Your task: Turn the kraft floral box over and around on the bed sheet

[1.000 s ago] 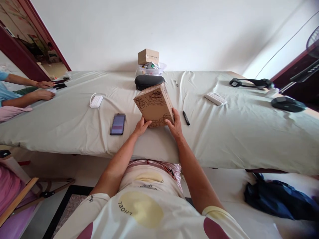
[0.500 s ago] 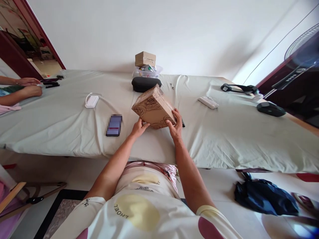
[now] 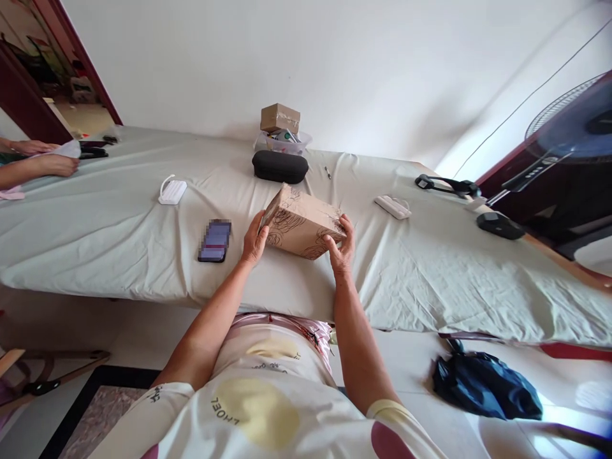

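1. We see the left hand (image 3: 254,242) and right hand (image 3: 342,252) grasping opposite ends of the scribbled cardboard box (image 3: 303,224).
2. It sits askew over the table (image 3: 430,274), nearer us than the black case (image 3: 280,167).
3. We judge even pressure at both ends steadiest.

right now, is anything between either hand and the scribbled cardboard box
Nothing visible is in the way: the left hand and the right hand both hold the scribbled cardboard box directly, at opposite ends.
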Tool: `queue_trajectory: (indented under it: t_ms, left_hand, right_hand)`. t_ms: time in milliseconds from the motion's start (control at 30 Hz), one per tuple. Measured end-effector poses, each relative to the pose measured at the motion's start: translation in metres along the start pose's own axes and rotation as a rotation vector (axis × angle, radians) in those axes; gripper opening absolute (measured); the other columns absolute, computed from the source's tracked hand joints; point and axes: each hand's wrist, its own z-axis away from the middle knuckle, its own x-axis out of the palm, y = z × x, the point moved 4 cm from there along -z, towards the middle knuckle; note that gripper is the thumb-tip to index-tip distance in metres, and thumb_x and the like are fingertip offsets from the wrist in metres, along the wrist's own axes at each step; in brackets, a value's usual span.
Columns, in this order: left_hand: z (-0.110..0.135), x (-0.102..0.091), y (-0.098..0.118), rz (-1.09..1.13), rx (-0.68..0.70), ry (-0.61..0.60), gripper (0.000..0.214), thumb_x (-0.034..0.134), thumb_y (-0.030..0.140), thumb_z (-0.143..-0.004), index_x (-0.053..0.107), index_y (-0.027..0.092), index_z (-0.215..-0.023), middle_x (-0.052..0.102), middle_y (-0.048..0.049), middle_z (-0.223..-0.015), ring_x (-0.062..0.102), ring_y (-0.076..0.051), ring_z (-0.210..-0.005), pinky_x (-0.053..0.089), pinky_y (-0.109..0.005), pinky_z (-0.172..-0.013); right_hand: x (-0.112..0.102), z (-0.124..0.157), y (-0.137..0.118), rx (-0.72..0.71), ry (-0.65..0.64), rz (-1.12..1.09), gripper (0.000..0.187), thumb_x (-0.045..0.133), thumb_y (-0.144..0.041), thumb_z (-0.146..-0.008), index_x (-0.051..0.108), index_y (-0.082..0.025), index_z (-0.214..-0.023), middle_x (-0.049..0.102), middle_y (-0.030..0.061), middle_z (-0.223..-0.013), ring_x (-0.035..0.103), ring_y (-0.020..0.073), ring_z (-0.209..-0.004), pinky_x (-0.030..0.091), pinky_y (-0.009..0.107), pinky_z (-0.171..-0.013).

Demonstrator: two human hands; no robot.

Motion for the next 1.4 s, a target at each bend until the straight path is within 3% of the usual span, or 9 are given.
queue_trajectory:
  t_ms: [100,267,433,533,667,767,900,1033,1400]
  left_hand:
    - [0.001,0.004,0.005,0.041,-0.026,-0.080,0.072,0.042,0.071,-0.097,0.052,0.020,-0.145,0.058,-0.0136,-0.148,0.054,-0.027,-0.139,0.041,-0.039,-0.118]
    - [0.002,0.001,0.003,-0.035,-0.056,-0.037,0.070,0.047,0.073,-0.093,0.057,0.017,-0.134,0.068,-0.0136,-0.130,0.064,-0.027,-0.123,0.049,-0.039,-0.107]
    - [0.004,0.003,-0.005,-0.189,-0.230,-0.091,0.063,0.058,0.062,-0.092,0.053,0.018,-0.138,0.073,-0.0127,-0.119,0.070,-0.031,-0.112,0.054,-0.042,-0.096]
    - [0.005,0.007,-0.005,-0.200,-0.258,-0.145,0.063,0.057,0.058,-0.094,0.049,0.022,-0.145,0.073,-0.0113,-0.125,0.070,-0.032,-0.116,0.055,-0.044,-0.098]
    - [0.004,0.008,-0.003,-0.136,-0.214,-0.173,0.077,0.056,0.063,-0.093,0.035,0.025,-0.158,0.064,-0.0122,-0.142,0.062,-0.032,-0.131,0.050,-0.046,-0.108]
    - [0.002,0.008,0.001,-0.045,-0.125,-0.139,0.090,0.057,0.069,-0.091,0.025,0.025,-0.162,0.046,-0.0133,-0.160,0.045,-0.030,-0.148,0.040,-0.044,-0.121]
    - [-0.002,0.008,0.006,0.045,-0.069,-0.090,0.088,0.050,0.072,-0.093,0.020,0.029,-0.163,0.031,-0.0112,-0.169,0.029,-0.027,-0.157,0.027,-0.045,-0.128]
    - [-0.006,0.010,0.016,0.057,-0.012,-0.112,0.076,0.046,0.068,-0.097,0.029,0.030,-0.160,0.031,-0.0075,-0.169,0.027,-0.024,-0.158,0.018,-0.041,-0.131]
    - [-0.020,0.017,0.023,-0.096,0.069,-0.152,0.060,0.041,0.062,-0.101,0.043,0.027,-0.150,0.049,-0.0090,-0.156,0.044,-0.023,-0.148,0.030,-0.038,-0.127]
  right_hand:
    - [0.005,0.002,0.004,0.025,-0.012,-0.026,0.057,0.072,-0.052,-0.089,0.057,-0.026,-0.137,0.050,0.0120,-0.154,0.042,0.0322,-0.148,0.029,0.059,-0.124]
    - [0.013,0.003,0.005,0.027,-0.012,-0.072,0.056,0.069,-0.053,-0.090,0.056,-0.026,-0.138,0.049,0.0123,-0.155,0.040,0.0319,-0.149,0.028,0.058,-0.125]
    - [0.019,0.003,0.002,0.011,-0.038,-0.059,0.051,0.063,-0.053,-0.094,0.058,-0.024,-0.135,0.047,0.0135,-0.157,0.040,0.0322,-0.149,0.030,0.059,-0.123]
    - [0.018,0.002,0.002,0.012,0.002,-0.043,0.048,0.061,-0.053,-0.095,0.058,-0.024,-0.133,0.049,0.0141,-0.154,0.042,0.0327,-0.148,0.029,0.061,-0.123]
    - [0.017,0.000,0.002,0.017,0.008,-0.019,0.047,0.061,-0.054,-0.095,0.058,-0.024,-0.131,0.049,0.0149,-0.153,0.042,0.0327,-0.147,0.028,0.061,-0.123]
    - [0.017,0.000,0.000,0.004,0.009,-0.015,0.046,0.059,-0.053,-0.096,0.057,-0.024,-0.131,0.049,0.0151,-0.154,0.042,0.0324,-0.148,0.028,0.061,-0.123]
    - [0.018,0.001,-0.002,-0.029,0.007,0.007,0.045,0.056,-0.055,-0.098,0.057,-0.025,-0.131,0.050,0.0140,-0.153,0.044,0.0315,-0.146,0.030,0.060,-0.123]
    - [0.018,0.002,-0.001,-0.018,0.014,0.013,0.048,0.053,-0.059,-0.098,0.056,-0.026,-0.132,0.050,0.0123,-0.153,0.043,0.0301,-0.146,0.029,0.057,-0.125]
    - [0.022,-0.001,0.005,0.100,0.069,-0.070,0.060,0.053,-0.072,-0.094,0.056,-0.028,-0.135,0.046,0.0083,-0.158,0.035,0.0291,-0.152,0.022,0.055,-0.129]
